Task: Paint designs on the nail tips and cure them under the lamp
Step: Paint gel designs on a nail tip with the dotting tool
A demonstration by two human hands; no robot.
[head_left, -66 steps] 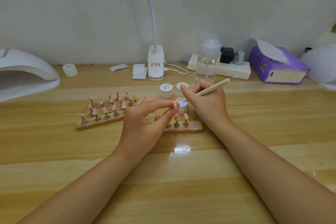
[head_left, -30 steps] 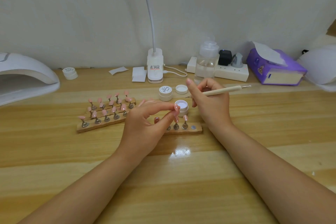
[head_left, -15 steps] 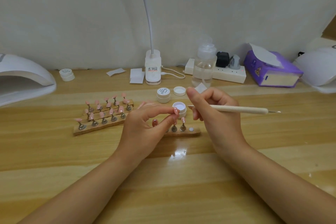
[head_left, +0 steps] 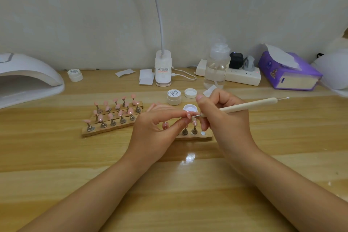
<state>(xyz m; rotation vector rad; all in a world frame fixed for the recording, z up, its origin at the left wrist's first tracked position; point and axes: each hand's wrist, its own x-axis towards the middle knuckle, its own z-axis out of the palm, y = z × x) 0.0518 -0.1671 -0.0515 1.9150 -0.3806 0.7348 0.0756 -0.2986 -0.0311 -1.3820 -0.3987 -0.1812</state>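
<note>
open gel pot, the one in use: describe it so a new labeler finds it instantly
Start at the white desk lamp base by the wall and come toward the hands. Three small white round things sit there; the open gel pot is nearest the fingers, lidless, unlike the capped jar.

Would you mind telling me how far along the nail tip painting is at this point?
Done: two tips on the front strip show white dots. In hand: the left hand pinches a pink tip while the right hand holds the dotting pen at it, beside the open white pot. Left: the tips on the rear strips look plain, and the curing lamp holds nothing visible.
</note>
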